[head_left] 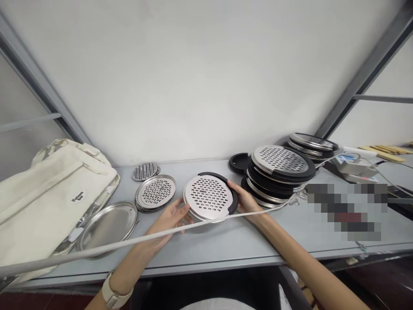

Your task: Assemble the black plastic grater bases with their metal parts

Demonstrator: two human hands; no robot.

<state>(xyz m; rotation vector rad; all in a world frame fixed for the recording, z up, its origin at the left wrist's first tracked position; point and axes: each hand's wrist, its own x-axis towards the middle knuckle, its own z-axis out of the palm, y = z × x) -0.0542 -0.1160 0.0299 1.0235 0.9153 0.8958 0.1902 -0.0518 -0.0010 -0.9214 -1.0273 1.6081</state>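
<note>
A round metal grater disc [208,196] with a black rim along its right side is held between both hands over the middle of the table. My left hand [172,217] grips its left edge, thumb near the top face and fingers underneath. My right hand [245,200] holds the black rim on the right. To the left lie perforated discs [156,192], a smaller grater disc [145,171] and plain metal round plates [109,228]. On the right stands a stack of black-rimmed discs [279,181], with a black ring piece [239,162] behind it.
A cream bag [54,198] lies at the left. A pale cable [142,239] crosses in front of the hands. Another disc stack [311,144], a grey-white device [355,165] and yellow pieces [387,151] are at the right. A wall rises behind the table [213,249].
</note>
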